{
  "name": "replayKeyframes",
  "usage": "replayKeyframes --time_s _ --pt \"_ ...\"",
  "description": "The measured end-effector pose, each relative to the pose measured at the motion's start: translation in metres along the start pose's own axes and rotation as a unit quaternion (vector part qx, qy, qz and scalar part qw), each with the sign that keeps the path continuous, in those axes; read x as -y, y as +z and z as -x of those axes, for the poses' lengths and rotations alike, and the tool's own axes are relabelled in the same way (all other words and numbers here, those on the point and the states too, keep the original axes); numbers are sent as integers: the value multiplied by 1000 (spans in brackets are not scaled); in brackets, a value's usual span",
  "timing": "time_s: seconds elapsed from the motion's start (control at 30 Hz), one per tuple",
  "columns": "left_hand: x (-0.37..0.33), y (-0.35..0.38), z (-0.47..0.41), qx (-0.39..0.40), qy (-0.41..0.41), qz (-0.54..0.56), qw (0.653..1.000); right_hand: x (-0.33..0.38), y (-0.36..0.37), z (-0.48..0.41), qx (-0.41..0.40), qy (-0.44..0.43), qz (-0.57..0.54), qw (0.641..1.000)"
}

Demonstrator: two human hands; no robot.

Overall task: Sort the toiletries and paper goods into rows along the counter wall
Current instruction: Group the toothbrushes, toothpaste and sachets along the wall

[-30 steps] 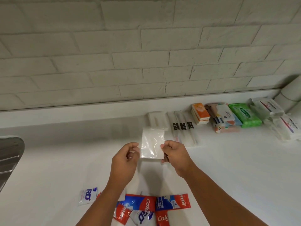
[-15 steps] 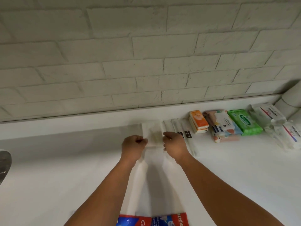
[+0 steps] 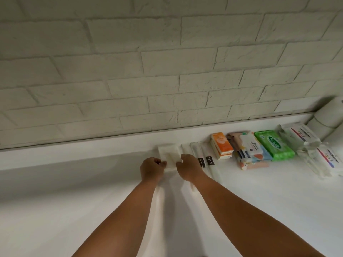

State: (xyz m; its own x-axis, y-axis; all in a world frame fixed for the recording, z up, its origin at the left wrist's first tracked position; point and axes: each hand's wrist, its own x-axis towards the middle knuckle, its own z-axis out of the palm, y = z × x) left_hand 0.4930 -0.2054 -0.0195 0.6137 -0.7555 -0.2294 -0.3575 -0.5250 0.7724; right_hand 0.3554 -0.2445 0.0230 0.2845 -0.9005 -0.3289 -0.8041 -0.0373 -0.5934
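Note:
A small clear plastic packet (image 3: 170, 157) lies on the white counter at the foot of the wall, at the left end of a row. My left hand (image 3: 151, 168) pinches its left edge and my right hand (image 3: 188, 166) pinches its right edge. Right of it lie long white wrapped sticks (image 3: 203, 156) with black labels, an orange tissue pack (image 3: 220, 145), a patterned wipes pack (image 3: 249, 150), a green wipes pack (image 3: 273, 145) and white tissue packs (image 3: 304, 138).
White paper rolls (image 3: 328, 115) stand at the far right against the brick wall (image 3: 167, 71). The white counter (image 3: 74, 201) stretches left and toward me.
Both hands carried the clear packet from mid-counter forward to the wall and set it down left of the wrapped sticks. The view tilted up, so the toothpaste boxes left the frame.

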Motion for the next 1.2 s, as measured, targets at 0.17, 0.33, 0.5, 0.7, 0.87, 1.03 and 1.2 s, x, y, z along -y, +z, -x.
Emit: replayKeyframes --time_s 0.17,0.33,0.5,0.7,0.87,1.03,1.2 --pt "-1 -2 -1 -27 31 -26 999 -1 2 -3 12 9 -23 1000" --pt "-7 0 -1 -7 49 -11 999 -2 1 -10 15 8 -88 996" --pt "-6 3 1 62 62 3 996 1 -1 -9 35 2 -127 991" --pt "-4 3 -3 104 42 -25 993 5 -2 -17 46 -1 -146 988" --pt "-9 -2 1 113 42 -11 993 3 -2 -18 44 -1 -140 989" --pt "-14 -11 15 92 52 -8 994 3 -3 -6 27 -30 -90 995" --pt "-11 -31 42 55 77 -5 995 7 0 25 0 -129 5 992"
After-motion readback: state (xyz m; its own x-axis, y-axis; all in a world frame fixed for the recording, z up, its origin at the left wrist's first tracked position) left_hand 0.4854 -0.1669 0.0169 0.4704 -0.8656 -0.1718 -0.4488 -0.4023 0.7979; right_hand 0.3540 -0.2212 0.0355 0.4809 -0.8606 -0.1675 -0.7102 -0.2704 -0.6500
